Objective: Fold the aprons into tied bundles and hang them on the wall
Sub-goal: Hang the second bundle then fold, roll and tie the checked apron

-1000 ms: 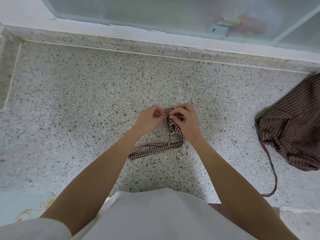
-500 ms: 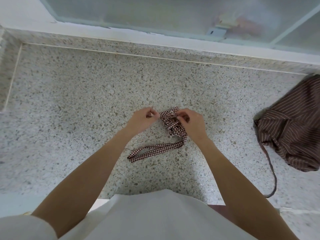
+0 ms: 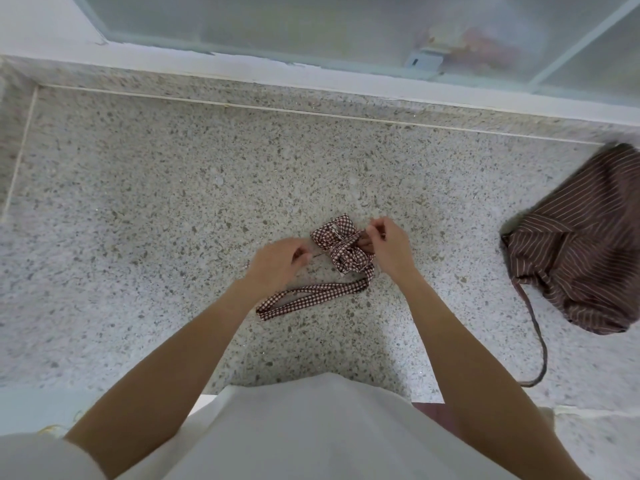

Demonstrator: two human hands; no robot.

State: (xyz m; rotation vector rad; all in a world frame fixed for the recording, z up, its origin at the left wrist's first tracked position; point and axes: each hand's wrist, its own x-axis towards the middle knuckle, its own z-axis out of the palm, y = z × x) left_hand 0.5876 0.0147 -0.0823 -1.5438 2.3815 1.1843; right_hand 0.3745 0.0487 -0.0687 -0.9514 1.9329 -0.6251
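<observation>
On the speckled desk [image 3: 173,202], the striped apron [image 3: 581,244] lies at its right edge. Mid-desk, your checked bundle [image 3: 341,249] sits between your hands: left hand [image 3: 277,263] and right hand [image 3: 389,245] each pinch its strap [image 3: 311,296].

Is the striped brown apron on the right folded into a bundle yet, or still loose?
Still loose: the striped brown apron lies crumpled on the counter, its strap trailing untied.

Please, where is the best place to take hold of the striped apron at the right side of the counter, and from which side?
Probably the bunched near corner of the striped apron, where its strap joins. The cloth gathers in thick folds there, so fingers can close round it. Come from the left with the right hand: that side faces open counter, and the apron's far right runs out of view.
</observation>
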